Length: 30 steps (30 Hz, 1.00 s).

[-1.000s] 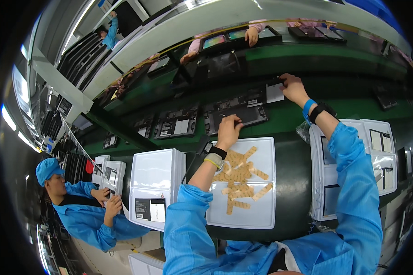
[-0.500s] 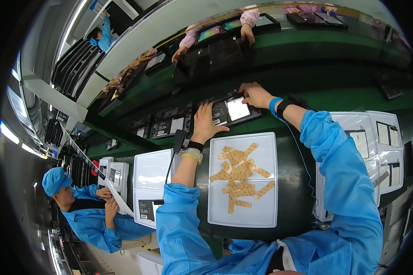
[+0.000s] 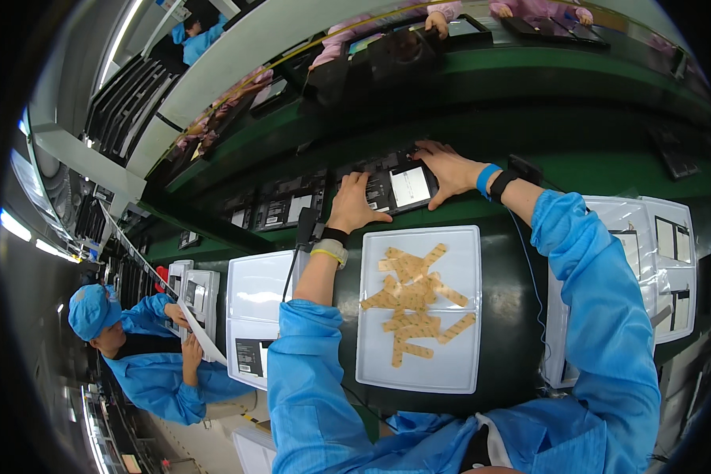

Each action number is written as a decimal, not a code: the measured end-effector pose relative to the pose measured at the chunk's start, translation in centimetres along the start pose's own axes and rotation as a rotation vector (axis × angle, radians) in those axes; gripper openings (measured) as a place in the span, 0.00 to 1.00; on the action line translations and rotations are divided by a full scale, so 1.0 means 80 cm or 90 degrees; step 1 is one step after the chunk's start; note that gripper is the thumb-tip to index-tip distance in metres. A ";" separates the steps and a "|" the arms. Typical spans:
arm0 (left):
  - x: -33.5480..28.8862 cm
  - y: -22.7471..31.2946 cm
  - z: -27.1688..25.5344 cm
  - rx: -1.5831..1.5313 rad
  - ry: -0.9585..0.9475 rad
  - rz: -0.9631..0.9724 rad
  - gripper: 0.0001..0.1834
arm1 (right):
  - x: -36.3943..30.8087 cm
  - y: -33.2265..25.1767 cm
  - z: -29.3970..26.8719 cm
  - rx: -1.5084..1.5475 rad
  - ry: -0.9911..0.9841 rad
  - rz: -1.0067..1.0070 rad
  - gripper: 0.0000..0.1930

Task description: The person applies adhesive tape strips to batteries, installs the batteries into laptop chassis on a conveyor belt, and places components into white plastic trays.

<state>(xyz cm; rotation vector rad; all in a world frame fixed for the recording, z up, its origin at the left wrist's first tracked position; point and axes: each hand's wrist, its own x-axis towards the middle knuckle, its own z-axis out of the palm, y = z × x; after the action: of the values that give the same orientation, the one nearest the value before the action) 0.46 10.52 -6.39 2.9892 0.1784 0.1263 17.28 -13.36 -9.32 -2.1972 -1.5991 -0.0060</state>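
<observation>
A flat black electronic device housing (image 3: 381, 192) lies on the green line surface, with a bright white rectangular panel (image 3: 410, 188) on its right half. My left hand (image 3: 354, 205) holds the left part of the housing, thumb stretched along its near edge and fingers over the top. Around its right end my right hand (image 3: 450, 171) is spread, thumb at the near corner and fingers at the far one. Nearer to me is a white tray (image 3: 371, 365) with a loose pile of tan adhesive strips (image 3: 409, 292); neither hand touches it.
Similar housings (image 3: 286, 208) line the belt to the left. White trays (image 3: 253, 284) stand left and more trays (image 3: 675, 272) right. A thin blue cord (image 3: 532, 276) runs down from my right wristband. A co-worker in blue (image 3: 162, 379) handles a white sheet; pink-sleeved people work across the line.
My right hand has gone from fingers bunched at the housing's far right corner to spanning its right end, thumb lowered to the near corner. The left hand stays about where it was.
</observation>
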 end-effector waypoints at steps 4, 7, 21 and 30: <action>0.002 -0.009 -0.005 0.002 -0.039 -0.022 0.68 | 0.013 -0.006 -0.008 -0.015 -0.037 -0.028 0.61; 0.000 -0.033 0.010 0.068 -0.025 0.000 0.72 | 0.008 -0.012 0.002 -0.068 -0.040 -0.034 0.61; -0.026 -0.025 0.063 0.049 0.048 -0.053 0.78 | 0.006 -0.041 0.033 -0.296 -0.036 -0.074 0.54; -0.033 -0.033 0.077 0.030 0.105 0.015 0.66 | 0.023 -0.047 0.039 -0.294 -0.030 -0.089 0.54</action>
<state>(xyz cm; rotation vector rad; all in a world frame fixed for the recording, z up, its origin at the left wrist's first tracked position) -1.90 11.96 -13.06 3.0282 0.1662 0.3768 13.75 -9.74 -10.51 -2.4213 -1.9287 -0.4045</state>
